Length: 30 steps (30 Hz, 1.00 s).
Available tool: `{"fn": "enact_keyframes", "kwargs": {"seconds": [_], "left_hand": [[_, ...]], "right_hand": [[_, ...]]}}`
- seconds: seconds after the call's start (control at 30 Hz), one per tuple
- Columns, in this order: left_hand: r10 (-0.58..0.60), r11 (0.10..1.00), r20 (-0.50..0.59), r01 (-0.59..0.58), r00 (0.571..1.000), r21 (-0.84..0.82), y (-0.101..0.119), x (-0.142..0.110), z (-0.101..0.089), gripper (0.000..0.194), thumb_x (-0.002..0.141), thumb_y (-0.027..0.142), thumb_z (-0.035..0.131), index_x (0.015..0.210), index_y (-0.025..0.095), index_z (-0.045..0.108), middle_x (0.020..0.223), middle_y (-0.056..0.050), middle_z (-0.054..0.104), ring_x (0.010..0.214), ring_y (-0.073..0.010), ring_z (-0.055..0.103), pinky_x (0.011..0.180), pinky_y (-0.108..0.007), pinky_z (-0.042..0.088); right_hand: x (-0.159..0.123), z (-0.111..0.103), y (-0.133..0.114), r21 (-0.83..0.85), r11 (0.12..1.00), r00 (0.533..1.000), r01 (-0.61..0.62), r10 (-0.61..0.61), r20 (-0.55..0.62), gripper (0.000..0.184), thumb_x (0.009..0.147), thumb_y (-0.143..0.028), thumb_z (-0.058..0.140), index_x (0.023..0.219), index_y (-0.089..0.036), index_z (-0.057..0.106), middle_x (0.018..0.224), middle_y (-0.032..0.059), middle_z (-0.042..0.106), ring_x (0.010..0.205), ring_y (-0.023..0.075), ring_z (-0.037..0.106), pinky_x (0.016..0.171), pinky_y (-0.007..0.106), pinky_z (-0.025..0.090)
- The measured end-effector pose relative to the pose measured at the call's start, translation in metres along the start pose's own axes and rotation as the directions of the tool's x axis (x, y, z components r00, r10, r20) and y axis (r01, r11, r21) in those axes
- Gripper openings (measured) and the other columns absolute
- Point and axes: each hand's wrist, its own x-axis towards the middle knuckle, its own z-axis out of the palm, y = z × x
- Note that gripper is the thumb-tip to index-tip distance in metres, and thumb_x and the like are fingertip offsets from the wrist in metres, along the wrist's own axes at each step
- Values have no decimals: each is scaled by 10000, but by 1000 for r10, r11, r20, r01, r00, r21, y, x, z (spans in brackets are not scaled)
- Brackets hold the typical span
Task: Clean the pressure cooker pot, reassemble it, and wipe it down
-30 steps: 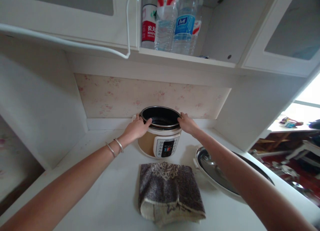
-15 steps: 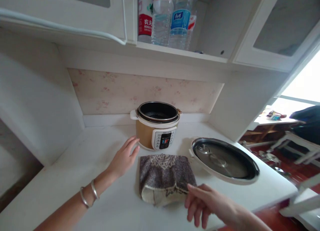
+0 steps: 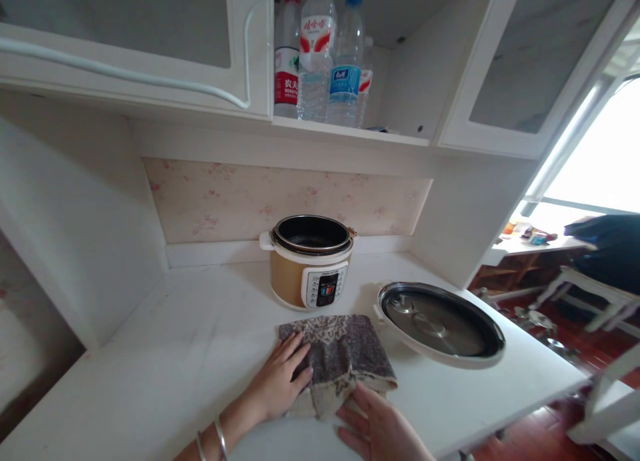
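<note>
A folded grey cloth (image 3: 333,344) with a pale lace-like pattern and cream underside lies on the white counter. My left hand (image 3: 280,381) rests on its left part, fingers spread flat. At the cloth's front edge is my right hand (image 3: 377,424), its fingers apart and the uppermost one touching the fold; whether any fingertip is tucked under cannot be seen. Just behind the cloth stands a gold and white electric pressure cooker (image 3: 287,278), its lid off and dark inner pot (image 3: 313,234) showing. The cooker's lid (image 3: 440,324) lies upside down to the right.
Above the counter (image 3: 200,354) hangs a white cabinet with several plastic bottles (image 3: 315,81) on its open shelf. A white cable (image 3: 150,71) runs across the left cabinet door. The counter's edge and a white chair (image 3: 607,408) are at the right.
My left hand has moved from beside the cooker down onto the cloth. My right hand has shifted left to the cloth's front edge, its fingers straighter. The view has tilted up slightly.
</note>
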Motion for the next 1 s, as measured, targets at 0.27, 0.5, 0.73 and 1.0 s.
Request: {"fn": "enact_keyframes", "kwargs": {"seconds": [0.27, 0.5, 0.73, 1.0], "left_hand": [[36, 995, -86, -27, 996, 100, -4, -4, 3, 507, 943, 492, 359, 1376, 262, 485, 1502, -68, 355, 1360, -269, 364, 1115, -483, 333], [87, 990, -140, -71, 986, 121, -7, -5, 5, 473, 947, 443, 380, 1364, 256, 502, 1481, -70, 395, 1335, -272, 406, 1092, -479, 380], [84, 990, -126, -68, 989, 122, -3, -6, 1, 472, 955, 438, 358, 1356, 242, 512, 1480, -76, 397, 1338, -265, 403, 1092, -472, 383], [77, 993, -123, -66, 989, 93, -5, -7, 2, 471, 952, 442, 366, 1364, 258, 502, 1491, -66, 379, 1344, -269, 393, 1109, -479, 357]], "right_hand": [[21, 24, 13, 147, 956, 967, 253, -251, -36, 288, 730, -265, 757, 972, -154, 648, 1038, 86, 714, 925, 218, 667, 829, 339, 514], [21, 20, 17, 178, 929, 943, 324, -332, 16, 319, 738, -242, 752, 1025, -169, 634, 1075, 86, 699, 988, 239, 649, 886, 391, 495], [22, 20, 16, 186, 931, 946, 314, -324, 23, 354, 709, -244, 770, 1023, -155, 634, 1038, 92, 704, 972, 241, 646, 879, 395, 496], [21, 17, 18, 144, 936, 944, 322, -328, 21, 304, 728, -259, 755, 998, -180, 640, 1035, 58, 704, 983, 225, 639, 881, 381, 499]]}}
